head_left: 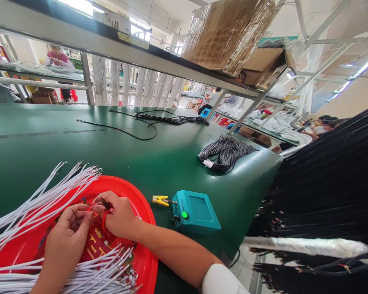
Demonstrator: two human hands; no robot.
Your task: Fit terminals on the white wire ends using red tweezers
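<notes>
Over a red round tray [142, 253] my two hands meet. My right hand [118, 216] is closed on small red-handled cutters [106, 216], their dark tip pointing left. My left hand [69, 230] has its fingers curled in a pinch around a thin wire end right at the cutter's tip; the wire itself is too small to make out clearly. White wires [46, 190] fan out from the tray to the left, and another bundle of white wires [92, 275] with metal ends lies across the tray's near side.
A teal box with a green button [194, 210] and a yellow clip [160, 199] sits right of the tray on the green table [79, 151]. Black wire bundles [222, 153] [171, 119] lie farther off. Hanging black wires [328, 196] fill the right. Other people work behind.
</notes>
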